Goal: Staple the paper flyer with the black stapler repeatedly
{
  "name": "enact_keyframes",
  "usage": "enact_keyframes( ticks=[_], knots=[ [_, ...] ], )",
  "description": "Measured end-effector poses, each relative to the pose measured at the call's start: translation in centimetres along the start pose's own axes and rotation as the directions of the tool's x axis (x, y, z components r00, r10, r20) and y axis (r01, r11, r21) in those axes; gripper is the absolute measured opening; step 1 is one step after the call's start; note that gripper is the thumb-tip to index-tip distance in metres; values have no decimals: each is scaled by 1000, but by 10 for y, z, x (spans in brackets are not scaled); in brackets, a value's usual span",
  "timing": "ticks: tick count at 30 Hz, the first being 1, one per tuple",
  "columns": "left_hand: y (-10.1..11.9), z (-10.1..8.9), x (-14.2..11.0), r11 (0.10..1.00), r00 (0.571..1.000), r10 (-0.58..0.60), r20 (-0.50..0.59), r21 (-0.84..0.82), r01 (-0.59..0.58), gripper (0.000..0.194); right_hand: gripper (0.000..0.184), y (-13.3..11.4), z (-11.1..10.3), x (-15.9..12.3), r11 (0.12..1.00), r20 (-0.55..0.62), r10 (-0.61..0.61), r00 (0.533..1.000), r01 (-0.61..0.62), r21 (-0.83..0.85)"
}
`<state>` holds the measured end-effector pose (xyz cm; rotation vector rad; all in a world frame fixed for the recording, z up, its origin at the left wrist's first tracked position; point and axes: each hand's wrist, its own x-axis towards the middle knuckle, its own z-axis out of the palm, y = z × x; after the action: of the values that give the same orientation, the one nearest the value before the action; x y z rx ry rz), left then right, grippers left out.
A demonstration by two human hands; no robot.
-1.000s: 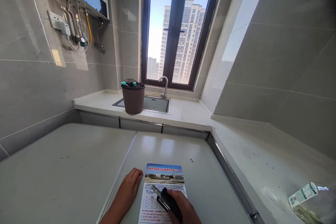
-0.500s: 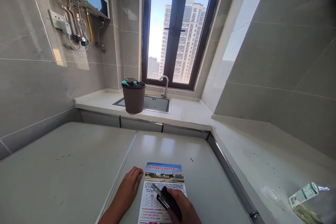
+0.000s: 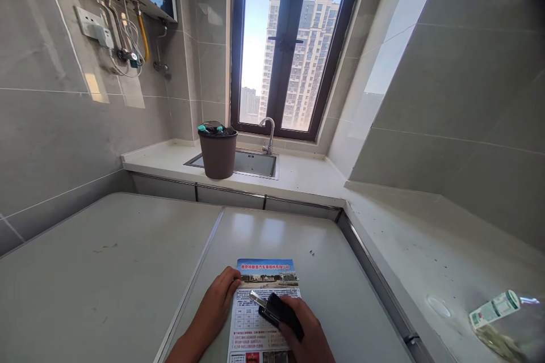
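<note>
A printed flyer (image 3: 264, 312) with a blue sky band, red heading and a building photo lies on the white tabletop in front of me. My left hand (image 3: 219, 298) is at its upper left edge, fingers bent together and closed on the margin; the thumb is hidden. Over the middle of the sheet, my right hand (image 3: 306, 326) grips a black stapler (image 3: 275, 309) with a silver metal front end. The stapler points up and left, and its jaws look apart. Part of its rear is covered by my fingers.
The white table (image 3: 128, 272) has a seam left of the flyer and small bits (image 3: 312, 253) beyond it. A brown bucket (image 3: 218, 156) stands by the sink (image 3: 255, 163) and faucet (image 3: 268, 133). A labelled bottle (image 3: 496, 309) lies on the right counter.
My left hand has shifted right, from beside the flyer onto its edge. The stapler in my right hand has moved slightly right and turned flatter. The view has tipped down a little.
</note>
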<state>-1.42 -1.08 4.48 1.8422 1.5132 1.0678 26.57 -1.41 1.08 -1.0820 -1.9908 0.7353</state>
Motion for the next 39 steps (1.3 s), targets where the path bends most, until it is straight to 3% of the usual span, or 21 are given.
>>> enact_keyframes(
  ticks=[6, 11, 20, 25, 32, 39],
  knots=[
    [2, 14, -4, 993, 987, 94, 134, 57, -102, 29, 39, -3, 0, 1, 996, -28, 51, 998, -49, 77],
    [3, 11, -5, 994, 984, 90, 156, 53, -100, 28, 42, -7, -2, 1, 987, 9, 102, 995, -102, 125],
    [-7, 16, -5, 974, 972, 189, 140, 97, -203, 13, 48, -6, -1, 1, 988, 1, 104, 995, -103, 115],
    [-13, 16, -2, 929, 936, 320, 149, 144, -340, 10, 46, -6, -1, 3, 987, 2, 96, 995, -95, 133],
    [-16, 17, 0, 896, 911, 400, 98, 168, -412, 5, 47, -2, 1, -2, 988, 27, 101, 995, -103, 116],
    [-22, 19, 0, 877, 891, 449, 68, 157, -454, 19, 48, -8, -2, 0, 988, 52, 113, 992, -118, 96]
  ],
)
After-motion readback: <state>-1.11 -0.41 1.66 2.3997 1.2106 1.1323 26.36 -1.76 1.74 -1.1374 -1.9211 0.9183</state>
